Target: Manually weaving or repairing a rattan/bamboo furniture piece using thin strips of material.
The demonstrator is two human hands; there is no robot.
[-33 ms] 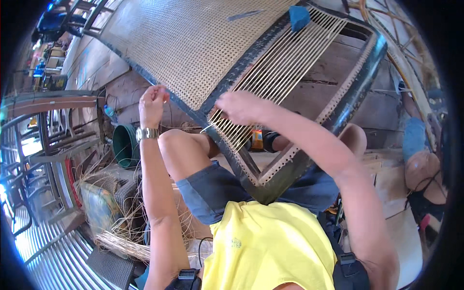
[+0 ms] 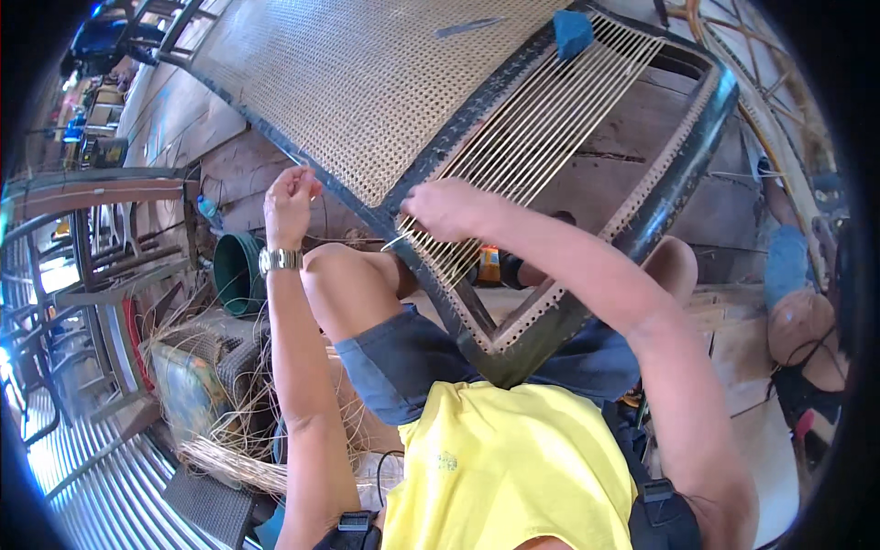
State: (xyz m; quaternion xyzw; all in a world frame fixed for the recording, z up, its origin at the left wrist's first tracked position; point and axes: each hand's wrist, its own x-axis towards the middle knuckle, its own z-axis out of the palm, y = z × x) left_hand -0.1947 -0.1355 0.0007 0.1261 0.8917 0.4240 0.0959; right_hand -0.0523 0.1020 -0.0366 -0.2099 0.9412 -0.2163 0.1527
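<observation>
A dark wooden chair frame (image 2: 710,137) leans over my lap, its inner edge lined with small holes. Pale cane strands (image 2: 541,137) run in parallel across part of its opening. My right hand (image 2: 446,209) is at the strands' near left end, by the holed edge, fingers bent closed; what they pinch is hidden. To the left, beyond the frame's outer edge, my left hand (image 2: 291,194) is raised, its thumb and fingertips together. Anything between them is too fine to make out. A loose cane end (image 2: 396,242) sticks out past the frame's left side.
A finished woven cane panel (image 2: 339,82) fills the adjoining section, with a flat blade-like tool (image 2: 469,27) on it. A blue lump (image 2: 573,35) sits at the strands' far end. A green bucket (image 2: 236,275) and loose cane (image 2: 238,458) are at left; another person's arm (image 2: 786,261) shows at right.
My right hand has shifted very slightly left along the frame's edge. The chair frame sits a touch lower and further right in view. My left hand stays raised, fingertips together.
</observation>
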